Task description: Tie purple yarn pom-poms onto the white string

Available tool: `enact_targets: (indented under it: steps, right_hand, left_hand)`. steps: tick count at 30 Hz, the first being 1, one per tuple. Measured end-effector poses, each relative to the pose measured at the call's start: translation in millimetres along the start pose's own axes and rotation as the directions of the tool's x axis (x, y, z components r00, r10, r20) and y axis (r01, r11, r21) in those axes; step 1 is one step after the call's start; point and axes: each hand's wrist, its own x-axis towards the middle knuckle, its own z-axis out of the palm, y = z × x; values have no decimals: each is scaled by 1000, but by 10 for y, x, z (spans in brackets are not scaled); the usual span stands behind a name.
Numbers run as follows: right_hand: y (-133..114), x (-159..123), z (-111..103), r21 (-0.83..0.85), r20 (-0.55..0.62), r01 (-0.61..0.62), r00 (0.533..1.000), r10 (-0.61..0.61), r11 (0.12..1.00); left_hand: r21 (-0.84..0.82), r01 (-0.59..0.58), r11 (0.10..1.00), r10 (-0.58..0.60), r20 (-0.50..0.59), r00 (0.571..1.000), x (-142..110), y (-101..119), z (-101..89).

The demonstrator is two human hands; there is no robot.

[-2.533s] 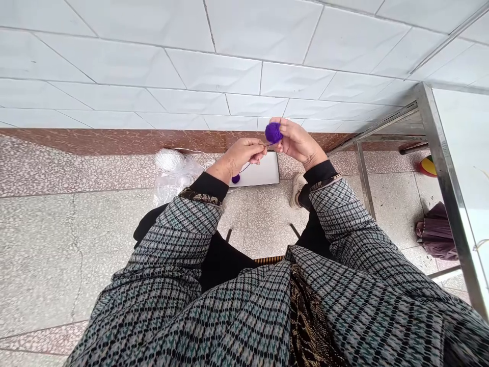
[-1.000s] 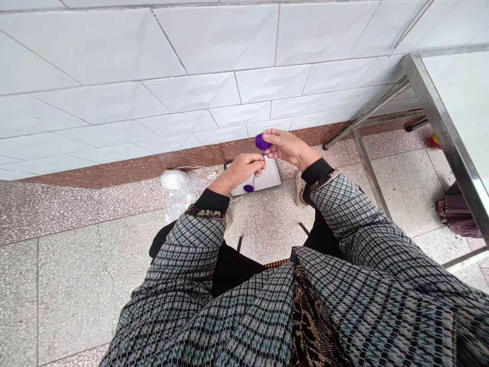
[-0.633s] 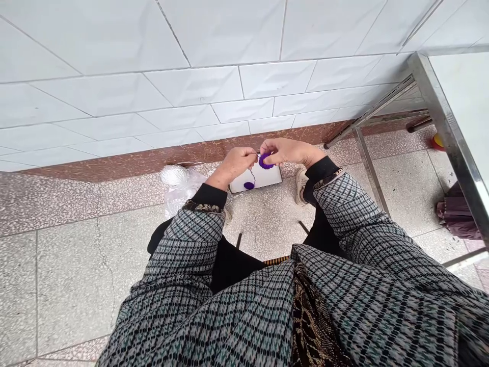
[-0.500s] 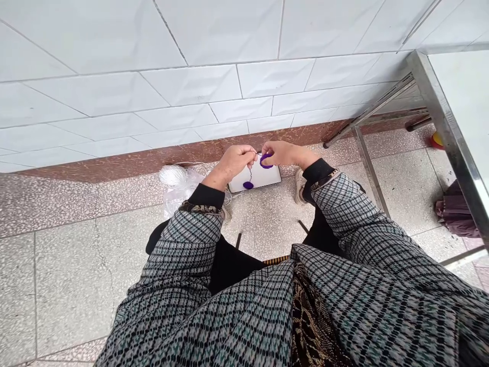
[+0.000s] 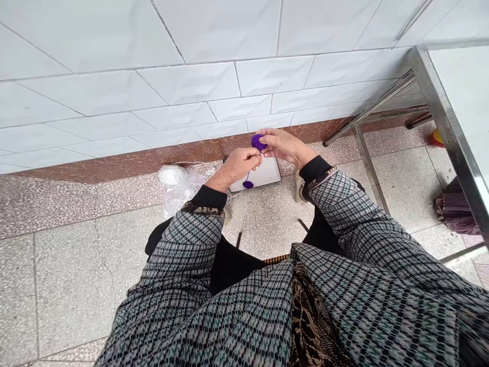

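Observation:
My right hand (image 5: 281, 145) grips a small ball of purple yarn (image 5: 258, 142) between thumb and fingers. Close against it, my left hand (image 5: 242, 163) is closed in a pinch on a strand of the same purple yarn. The strand runs down from the left hand to a smaller purple piece (image 5: 248, 184), which looks like a little yarn ball. That piece rests on a white board or box lid (image 5: 268, 174) with a dark edge, on the floor below my hands.
White yarn (image 5: 171, 176) lies with clear plastic on the floor left of the board. A tiled wall (image 5: 255, 79) rises just beyond. At the right stands a metal-framed table (image 5: 443, 97); dark purplish cloth (image 5: 458, 209) and a red-and-yellow object (image 5: 436, 137) are under it.
The right hand has moved up and left with the purple ball, bringing it over the left hand's fingertips. My left hand has shifted slightly right. The lower purple piece has hardly moved.

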Motion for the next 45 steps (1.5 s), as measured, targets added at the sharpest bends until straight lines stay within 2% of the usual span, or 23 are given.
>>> enact_targets:
  steps: [6,9,11,13,16,18,20,21,23,26,28,33,38,40,42,45]
  right_hand:
    - [14,18,-7,-21,-1,30,1000,-30,999]
    - [-5,25,-62,-61,2,64,998,-64,996]
    - [-42,3,-111,-121,51,83,996,-78,989]
    - [-80,-37,-150,-227,146,91,988,-59,970]
    - [-95,-88,-159,-473,268,96,963,39,876]
    - [-68,-89,-131,-622,250,84,963,96,778]
    - [-24,-60,-98,-693,171,42,979,108,720]
    - [-2,-37,-87,-688,125,19,988,92,726]
    - [38,14,-82,-600,54,-4,997,46,800]
    - [75,74,-101,-353,17,7,1000,-1,936]
    - [88,98,-101,-219,-7,-3,1000,2,976]
    - [101,131,-43,-5,-71,-26,997,26,1000]
    - [45,101,-72,60,8,30,999,-31,998]
    - [-4,51,-100,-4,68,49,997,-48,999]
    - [-50,-2,-114,-158,140,44,990,-22,986]
    - [-68,-40,-100,-495,205,27,975,87,869]
  left_hand:
    - [13,14,1000,-15,48,999,-5,1,27]
    - [34,28,999,-31,106,994,5,-48,28]
    - [68,51,996,-60,150,987,18,-97,13]
    - [109,89,990,-104,137,985,32,-140,-13]
    - [121,130,984,-135,30,990,47,-155,-50]
    - [84,125,989,-123,-20,992,49,-131,-63]
    - [32,109,994,-108,-39,993,46,-95,-67]
    - [4,102,995,-101,-48,994,42,-77,-67]
    - [-34,77,996,-80,-77,994,33,-46,-66]
    - [-17,21,1000,-23,-133,991,13,-13,-62]
    - [43,-19,999,25,-157,987,1,0,-46]
    - [187,-100,977,125,-126,984,-3,-16,40]
    - [234,-71,970,72,3,997,14,-122,59]
    - [249,-36,968,25,45,999,25,-170,33]
    - [270,17,963,-23,16,1000,42,-202,-1]
    - [257,93,962,-77,-70,995,66,-204,-45]
